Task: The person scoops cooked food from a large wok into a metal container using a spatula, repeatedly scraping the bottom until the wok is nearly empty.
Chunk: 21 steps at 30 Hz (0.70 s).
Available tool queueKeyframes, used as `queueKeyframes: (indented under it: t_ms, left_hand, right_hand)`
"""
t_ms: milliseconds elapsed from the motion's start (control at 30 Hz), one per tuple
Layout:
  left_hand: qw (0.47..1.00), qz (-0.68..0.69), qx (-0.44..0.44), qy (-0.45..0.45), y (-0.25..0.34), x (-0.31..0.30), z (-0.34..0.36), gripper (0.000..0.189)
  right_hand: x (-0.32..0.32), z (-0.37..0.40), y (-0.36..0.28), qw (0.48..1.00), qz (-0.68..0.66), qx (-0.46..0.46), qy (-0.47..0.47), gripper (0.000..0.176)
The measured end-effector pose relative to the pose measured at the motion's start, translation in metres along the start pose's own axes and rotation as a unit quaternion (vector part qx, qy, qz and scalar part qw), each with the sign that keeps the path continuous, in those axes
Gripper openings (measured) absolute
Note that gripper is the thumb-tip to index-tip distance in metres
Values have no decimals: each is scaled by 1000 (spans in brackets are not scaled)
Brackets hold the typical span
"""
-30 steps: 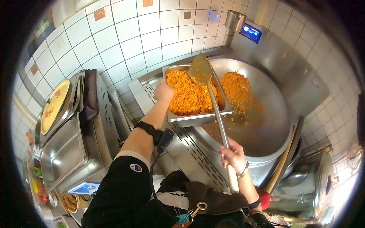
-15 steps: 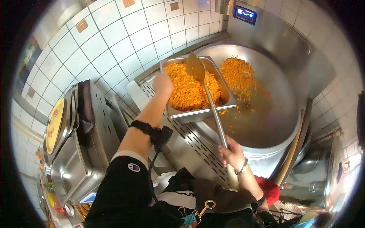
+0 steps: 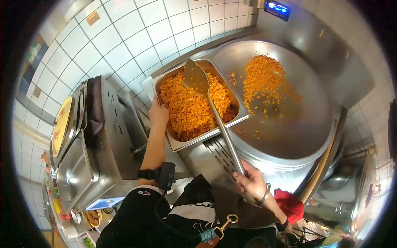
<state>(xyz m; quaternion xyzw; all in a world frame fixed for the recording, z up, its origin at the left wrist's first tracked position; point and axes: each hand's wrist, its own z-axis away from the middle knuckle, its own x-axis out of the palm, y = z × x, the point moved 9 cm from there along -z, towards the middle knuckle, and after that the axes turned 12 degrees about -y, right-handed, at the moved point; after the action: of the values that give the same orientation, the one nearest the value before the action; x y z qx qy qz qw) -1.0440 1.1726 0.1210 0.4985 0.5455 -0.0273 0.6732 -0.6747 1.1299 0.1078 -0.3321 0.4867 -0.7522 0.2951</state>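
Observation:
My left hand (image 3: 159, 114) grips the left rim of a deep steel food pan (image 3: 242, 115), fingers closed on its edge. Orange, diced food (image 3: 186, 109) fills much of the pan. In my right hand (image 3: 251, 181) is the long handle of a metal wok spatula (image 3: 196, 77). Its broad blade rests on or just over the food at the pan's far side, and the shaft crosses the near rim. The pan sits tilted beside the big steel wok (image 3: 289, 140), over a slotted counter. More orange food bits (image 3: 264, 78) cling to the wok's far left wall.
To the left stand stacked steel pans (image 3: 76, 173) and a yellow round lid or tray (image 3: 62, 126). White wall tiles (image 3: 124, 49) border the back. A blue-lit display (image 3: 277, 8) hangs above the wok, and a red cloth (image 3: 288, 206) lies near my right forearm.
The pan has shifted left and toward me, away from the wok's rim, with my left hand on it. The spatula has moved left with it, and my view has shifted slightly.

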Motion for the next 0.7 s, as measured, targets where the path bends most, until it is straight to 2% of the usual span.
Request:
queueKeyframes:
  t_ms: [167, 267, 333, 367, 433, 467, 533, 700]
  left_hand:
    - [999, 25, -40, 5, -5, -25, 35, 48]
    - [999, 28, -16, 15, -6, -32, 36, 47]
    - [997, -64, -37, -1, -7, -29, 33, 46]
    - [997, -60, -44, 8, -11, -29, 32, 46]
    - [955, -184, 73, 219, 18, -53, 47, 32]
    - [956, -180, 67, 223, 23, -59, 46, 32]
    - [987, -114, 86, 72, 34, -52, 28, 14]
    - [994, -99, 10, 37, 20, -32, 2, 14]
  right_hand:
    - [9, 3, 3, 999, 31, 10, -9, 43]
    - [14, 2, 7, 999, 42, 22, -8, 44]
    - [12, 3, 8, 999, 36, 11, 10, 43]
    - [16, 4, 7, 1000, 14, 15, 5, 42]
    - [17, 6, 7, 999, 38, 9, 5, 41]
    - [15, 6, 6, 998, 54, 3, 12, 40]
    - [17, 6, 6, 998, 56, 6, 0, 36]
    - [19, 7, 6, 999, 46, 0, 4, 25]
